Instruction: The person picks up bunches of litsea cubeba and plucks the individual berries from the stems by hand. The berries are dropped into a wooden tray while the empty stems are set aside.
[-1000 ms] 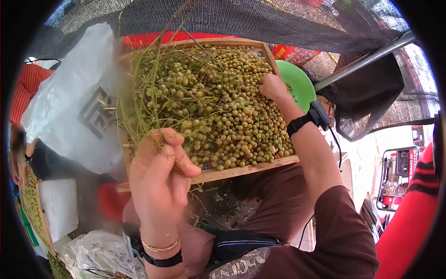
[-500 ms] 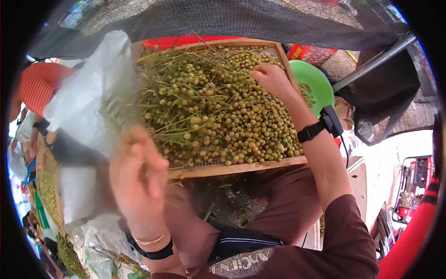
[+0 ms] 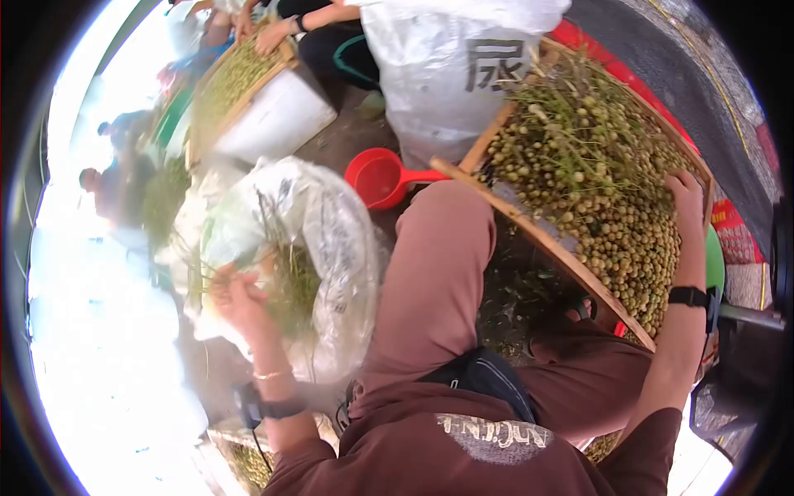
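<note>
My left hand (image 3: 241,307) is over an open clear plastic bag (image 3: 343,273), its fingers curled around thin green stems (image 3: 289,277), some of which lie in the bag. On the right, a wooden-framed tray (image 3: 542,240) holds round yellow-green fruits (image 3: 628,256) and a heap of stalks (image 3: 571,124). My right hand (image 3: 685,194) rests at the tray's right side, on the fruits by the frame; its fingers are bent down and their tips are hidden.
A red scoop (image 3: 376,178) lies left of the tray. Behind it stands a white sack (image 3: 438,74). A white box (image 3: 277,116) is at upper left, beside another tray (image 3: 240,78) with a co-worker's hands (image 3: 269,37). A green basin (image 3: 715,260) is at right.
The view has turned to the left. My left hand has moved from beside the tray to over the plastic bag. My right hand is still at the tray's right side.
</note>
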`<action>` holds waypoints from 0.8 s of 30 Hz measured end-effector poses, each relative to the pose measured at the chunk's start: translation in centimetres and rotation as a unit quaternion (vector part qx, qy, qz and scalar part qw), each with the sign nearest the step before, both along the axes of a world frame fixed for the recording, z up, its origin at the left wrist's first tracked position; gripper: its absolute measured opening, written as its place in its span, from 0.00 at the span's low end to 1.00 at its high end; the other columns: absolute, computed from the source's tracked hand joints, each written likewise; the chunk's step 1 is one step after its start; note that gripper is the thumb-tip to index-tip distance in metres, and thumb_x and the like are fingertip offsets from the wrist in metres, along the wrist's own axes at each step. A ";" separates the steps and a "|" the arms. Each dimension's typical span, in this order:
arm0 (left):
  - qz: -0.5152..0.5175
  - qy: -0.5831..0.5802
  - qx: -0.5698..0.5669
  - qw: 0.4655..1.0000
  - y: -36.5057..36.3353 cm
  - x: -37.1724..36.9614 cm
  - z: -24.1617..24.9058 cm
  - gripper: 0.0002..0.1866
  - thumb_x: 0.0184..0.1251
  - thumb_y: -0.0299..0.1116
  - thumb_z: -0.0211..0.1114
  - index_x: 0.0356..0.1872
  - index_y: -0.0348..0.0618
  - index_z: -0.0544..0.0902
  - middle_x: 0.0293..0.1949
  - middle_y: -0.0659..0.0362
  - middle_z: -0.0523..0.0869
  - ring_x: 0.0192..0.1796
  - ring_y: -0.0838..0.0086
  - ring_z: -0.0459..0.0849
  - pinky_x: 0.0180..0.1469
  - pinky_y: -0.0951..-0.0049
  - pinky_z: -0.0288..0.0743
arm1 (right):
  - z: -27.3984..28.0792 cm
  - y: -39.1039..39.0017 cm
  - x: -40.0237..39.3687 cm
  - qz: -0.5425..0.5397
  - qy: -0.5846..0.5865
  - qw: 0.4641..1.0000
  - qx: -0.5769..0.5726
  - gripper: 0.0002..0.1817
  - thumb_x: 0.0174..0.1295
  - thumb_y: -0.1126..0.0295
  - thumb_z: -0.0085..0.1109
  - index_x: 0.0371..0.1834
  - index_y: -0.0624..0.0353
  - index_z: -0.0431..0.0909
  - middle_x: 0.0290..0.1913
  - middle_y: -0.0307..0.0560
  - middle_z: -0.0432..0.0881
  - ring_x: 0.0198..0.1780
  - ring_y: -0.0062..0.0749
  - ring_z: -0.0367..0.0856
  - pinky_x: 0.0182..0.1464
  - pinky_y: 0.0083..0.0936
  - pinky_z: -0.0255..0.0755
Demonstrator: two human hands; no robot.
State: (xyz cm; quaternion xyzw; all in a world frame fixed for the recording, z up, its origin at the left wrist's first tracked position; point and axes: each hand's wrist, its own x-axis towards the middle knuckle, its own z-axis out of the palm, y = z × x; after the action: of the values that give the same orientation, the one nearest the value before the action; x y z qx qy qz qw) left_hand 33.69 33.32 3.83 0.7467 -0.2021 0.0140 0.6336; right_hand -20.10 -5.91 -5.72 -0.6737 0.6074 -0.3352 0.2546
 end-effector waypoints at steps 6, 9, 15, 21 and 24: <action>0.031 0.071 0.065 0.995 6.0 4.5 -10.1 0.13 0.61 0.28 0.53 0.47 0.38 0.72 0.31 0.57 0.76 0.26 0.81 0.74 0.21 0.83 0.67 | 5.9 3.2 -1.4 -0.080 -0.130 0.988 -0.032 0.12 0.54 0.67 0.56 0.36 0.63 0.79 0.35 0.39 0.78 0.46 0.27 0.71 0.52 0.24 0.61; -0.096 -0.107 0.291 0.946 7.6 9.8 -16.6 0.10 0.63 0.28 0.49 0.42 0.35 0.73 0.29 0.52 0.79 0.23 0.65 0.75 0.26 0.68 0.70 | 7.5 3.8 -1.5 -0.080 -0.267 0.960 -0.006 0.11 0.52 0.68 0.56 0.36 0.62 0.80 0.34 0.40 0.78 0.42 0.26 0.73 0.47 0.25 0.66; -0.178 -0.069 0.477 0.858 5.5 10.7 -14.9 0.21 0.57 0.40 0.57 0.45 0.31 0.75 0.32 0.50 0.81 0.33 0.65 0.78 0.34 0.68 0.71 | 8.3 6.9 -0.7 -0.062 -0.423 0.904 0.009 0.08 0.50 0.71 0.57 0.33 0.61 0.79 0.31 0.39 0.78 0.34 0.23 0.73 0.35 0.22 0.67; -0.195 -0.034 0.538 0.820 5.0 2.6 -2.0 0.32 0.54 0.32 0.60 0.61 0.31 0.62 0.55 0.45 0.73 0.55 0.62 0.73 0.55 0.68 0.66 | 7.2 8.8 -1.3 -0.121 -0.451 0.881 0.070 0.05 0.56 0.68 0.54 0.28 0.57 0.74 0.27 0.38 0.77 0.28 0.24 0.74 0.30 0.24 0.68; -0.234 -0.085 0.551 0.796 5.5 2.0 1.4 0.31 0.54 0.27 0.58 0.62 0.33 0.63 0.55 0.45 0.73 0.55 0.62 0.73 0.56 0.69 0.66 | 6.8 9.3 -1.7 -0.123 -0.468 0.869 0.105 0.05 0.56 0.69 0.55 0.29 0.57 0.74 0.26 0.39 0.76 0.27 0.25 0.74 0.28 0.24 0.68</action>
State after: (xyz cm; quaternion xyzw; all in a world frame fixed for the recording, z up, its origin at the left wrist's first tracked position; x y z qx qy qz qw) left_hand 35.65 38.80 5.25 0.8956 -0.3970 -0.1846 0.0789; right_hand -21.84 3.37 1.09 -0.3273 0.5267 -0.5736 0.5353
